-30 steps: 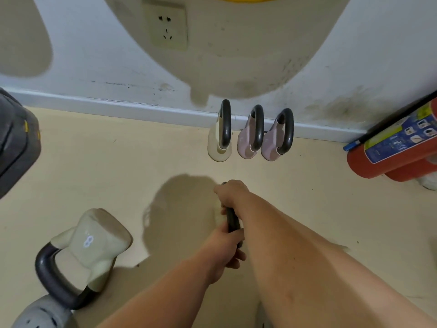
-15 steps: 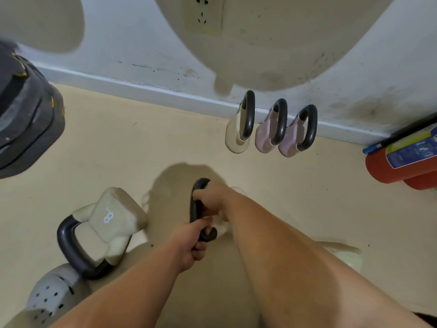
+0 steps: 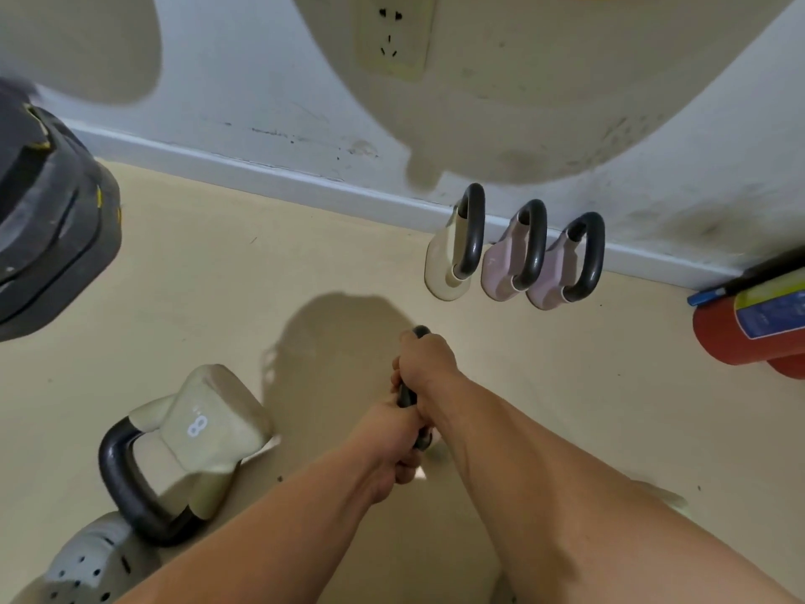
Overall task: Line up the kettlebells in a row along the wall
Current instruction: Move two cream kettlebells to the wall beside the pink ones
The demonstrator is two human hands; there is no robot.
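Note:
Three kettlebells stand in a row at the wall's skirting: a cream one (image 3: pixel 444 263) on the left and two pink ones (image 3: pixel 501 272) (image 3: pixel 549 284) to its right, all with black handles. Both my hands grip the black handle (image 3: pixel 407 396) of another kettlebell, whose body is hidden under my arms. My right hand (image 3: pixel 424 357) holds the far part of the handle and my left hand (image 3: pixel 392 446) the near part. A cream kettlebell marked 8 (image 3: pixel 204 433) lies tipped on the floor at the lower left.
A dark weight or bag (image 3: pixel 48 228) sits at the left edge. A red fire extinguisher (image 3: pixel 749 329) lies by the wall on the right. A grey perforated shoe (image 3: pixel 87 564) shows at the bottom left. A wall socket (image 3: pixel 394 37) is above.
The held handle swung left and then back toward the middle, still in both hands. The view has shifted so the wall row sits further right.

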